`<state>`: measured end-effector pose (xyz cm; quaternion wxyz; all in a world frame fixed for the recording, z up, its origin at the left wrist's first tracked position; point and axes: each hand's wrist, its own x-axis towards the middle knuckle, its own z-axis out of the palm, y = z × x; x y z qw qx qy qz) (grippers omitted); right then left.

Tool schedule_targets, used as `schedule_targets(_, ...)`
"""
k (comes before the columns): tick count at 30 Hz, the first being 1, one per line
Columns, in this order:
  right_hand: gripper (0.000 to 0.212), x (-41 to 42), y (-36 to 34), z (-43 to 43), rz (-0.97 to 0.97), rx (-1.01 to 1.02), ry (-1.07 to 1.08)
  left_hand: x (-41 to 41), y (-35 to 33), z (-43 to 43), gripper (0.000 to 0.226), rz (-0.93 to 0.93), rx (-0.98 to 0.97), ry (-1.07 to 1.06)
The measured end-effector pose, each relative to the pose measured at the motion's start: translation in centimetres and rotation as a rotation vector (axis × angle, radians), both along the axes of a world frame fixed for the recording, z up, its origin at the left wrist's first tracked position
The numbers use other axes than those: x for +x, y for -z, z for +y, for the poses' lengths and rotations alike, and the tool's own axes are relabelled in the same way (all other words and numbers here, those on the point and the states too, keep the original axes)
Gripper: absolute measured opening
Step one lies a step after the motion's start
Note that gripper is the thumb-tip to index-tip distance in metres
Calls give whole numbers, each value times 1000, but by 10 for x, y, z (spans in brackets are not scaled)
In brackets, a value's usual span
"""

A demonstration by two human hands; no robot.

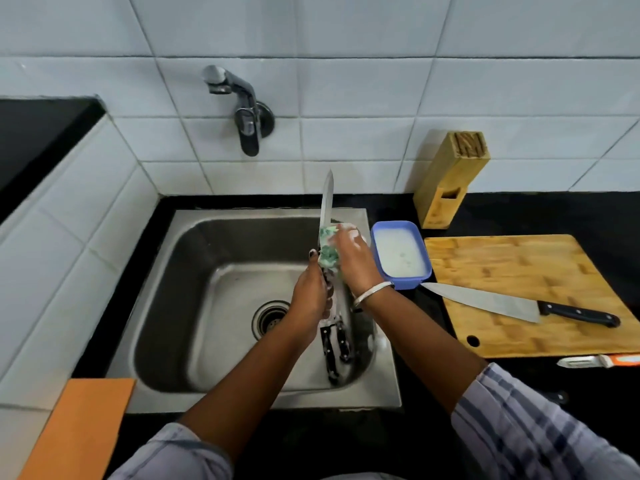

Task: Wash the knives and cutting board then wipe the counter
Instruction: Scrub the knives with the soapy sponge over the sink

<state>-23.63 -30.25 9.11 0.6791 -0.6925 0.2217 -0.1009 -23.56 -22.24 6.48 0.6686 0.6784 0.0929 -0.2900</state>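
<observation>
Over the right side of the sink (207,271), 1 knife (327,199) points toward the wall, left hand (311,296) wrapped round its handle, right hand (353,261) pinching a soapy sponge (328,254) on the blade; wiping from the spine looks safest.

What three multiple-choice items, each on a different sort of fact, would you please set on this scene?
1. Where does the chef's knife lie? A in the sink; B on the cutting board; C in the knife block.
2. What colour is the tub? A blue; B red; C green.
3. The left hand is: A open; B gripping the long knife; C holding the tub.
Answers: B, it rests across the board; A, its walls are blue; B, fingers curl round the handle, the right hand holding the sponge to the blade.
</observation>
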Motion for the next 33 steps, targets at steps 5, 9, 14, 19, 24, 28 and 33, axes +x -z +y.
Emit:
schedule_targets(5, 38, 6, 18, 13, -17, 59, 43, 6, 6, 12, 57, 39, -42, 20)
schedule_targets(9, 46, -7, 36, 6, 164, -289, 119, 8, 8, 15, 61, 93, -61, -28)
schedule_targets(14, 19, -12, 32, 4, 172, 112, -22, 1, 11, 14, 64, 67, 39, 48)
schedule_targets(19, 9, 14, 5, -33, 38, 180, 238, -8, 12, 10, 64, 4, 91, 184)
schedule_targets(24, 14, 7, 16, -25, 133, 81, 105, -1, 8, 5, 61, 22, 79, 165)
schedule_targets(28, 16, -4, 27, -23, 202, 28, 44, 1, 9, 7, 61, 18, 107, 189)
schedule_targets(33, 12, 28, 12, -68, 3, 162, 361, -8, 7, 2, 60, -74, 165, 292)
